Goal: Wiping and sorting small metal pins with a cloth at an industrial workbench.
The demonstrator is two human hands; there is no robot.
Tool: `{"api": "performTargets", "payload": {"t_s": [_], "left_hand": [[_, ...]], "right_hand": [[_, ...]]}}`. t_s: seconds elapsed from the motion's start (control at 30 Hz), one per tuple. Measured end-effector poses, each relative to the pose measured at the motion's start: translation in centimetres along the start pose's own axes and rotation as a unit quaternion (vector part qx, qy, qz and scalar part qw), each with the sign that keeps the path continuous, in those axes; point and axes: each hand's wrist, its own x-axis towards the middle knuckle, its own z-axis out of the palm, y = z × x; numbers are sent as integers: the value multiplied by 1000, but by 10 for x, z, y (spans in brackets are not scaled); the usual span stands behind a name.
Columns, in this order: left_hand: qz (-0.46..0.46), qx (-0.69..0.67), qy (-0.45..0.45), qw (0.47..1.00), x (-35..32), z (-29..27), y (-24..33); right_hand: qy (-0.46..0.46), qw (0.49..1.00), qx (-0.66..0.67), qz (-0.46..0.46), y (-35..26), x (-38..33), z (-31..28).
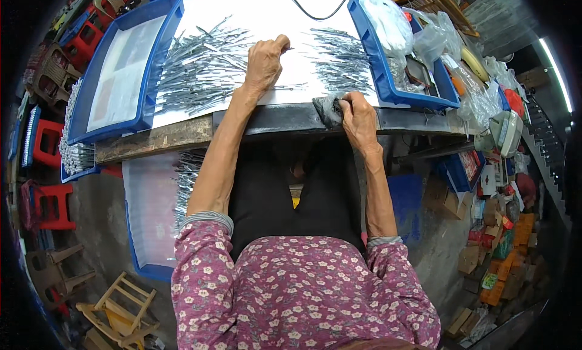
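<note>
Over the white tabletop (291, 77), my left hand (264, 66) is closed, thumb and fingers pressed together at the right edge of the left pile. What it pinches, if anything, is too small to make out. This pile of thin grey metal strips (203, 68) lies spread to the left of the hand. A second pile of similar strips (342, 59) is on the right. At the table's front edge, my right hand (361, 121) grips a crumpled dark grey wad (330, 110), cloth or plastic, which partly rests on the edge.
A blue tray (145, 77) with a pale lining stands at the table's left. On the right, another blue tray (388, 89) holds plastic bags. A black cable (309, 11) loops at the back. Below the table is a tray (148, 216) with more strips. Red stools (53, 207) stand left.
</note>
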Motion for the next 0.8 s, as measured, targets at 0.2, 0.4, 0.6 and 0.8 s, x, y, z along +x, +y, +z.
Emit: {"api": "performTargets", "payload": {"t_s": [0.2, 0.4, 0.6, 0.8], "left_hand": [[-28, -244, 91, 965, -13, -23, 54], [-158, -339, 38, 927, -57, -40, 100], [-218, -476, -45, 851, -89, -31, 128], [-298, -556, -93, 771, -100, -30, 141]], "right_hand": [[10, 997, 30, 68, 5, 2, 0], [36, 955, 250, 154, -12, 0, -9], [-3, 883, 429, 188, -31, -10, -27], [-36, 862, 469, 190, -40, -24, -29]]}}
